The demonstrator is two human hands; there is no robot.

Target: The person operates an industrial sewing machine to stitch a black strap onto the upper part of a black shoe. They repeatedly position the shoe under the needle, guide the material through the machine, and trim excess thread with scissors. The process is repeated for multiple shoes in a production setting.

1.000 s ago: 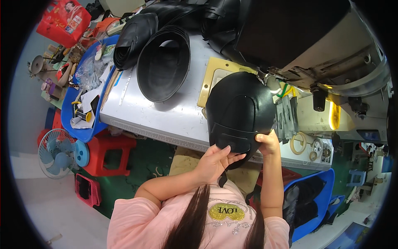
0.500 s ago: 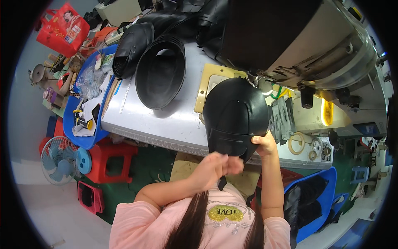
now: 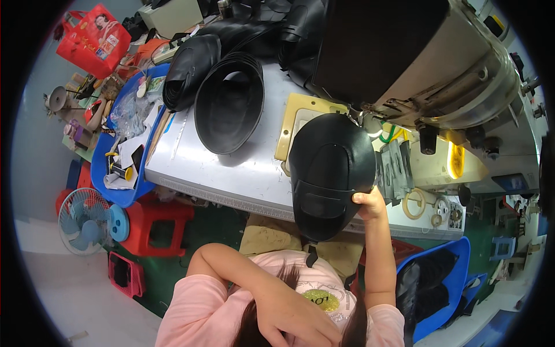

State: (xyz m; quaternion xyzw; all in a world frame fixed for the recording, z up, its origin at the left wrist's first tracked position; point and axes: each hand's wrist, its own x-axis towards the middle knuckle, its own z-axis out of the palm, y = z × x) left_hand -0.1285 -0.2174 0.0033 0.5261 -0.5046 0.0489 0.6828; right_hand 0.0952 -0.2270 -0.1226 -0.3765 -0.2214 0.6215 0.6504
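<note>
right grip (image 3: 372, 205) partly hidden by black piece (image 3: 330, 173), machine (image 3: 378, 52) cut off

A silvery bench (image 3: 260, 170) has a ruled strip (image 3: 231, 199) along its near edge. Toward the far left stand nested black oval pieces (image 3: 229, 136), with folded black pieces (image 3: 191, 72) touching or just beside them; a pale yellow plate (image 3: 285, 136) sits mid-bench, and grey strips (image 3: 395, 170) lie right.

A red stool (image 3: 133, 228) stands on green floor (image 3: 217, 222) near a pale wall (image 3: 33, 168).
</note>
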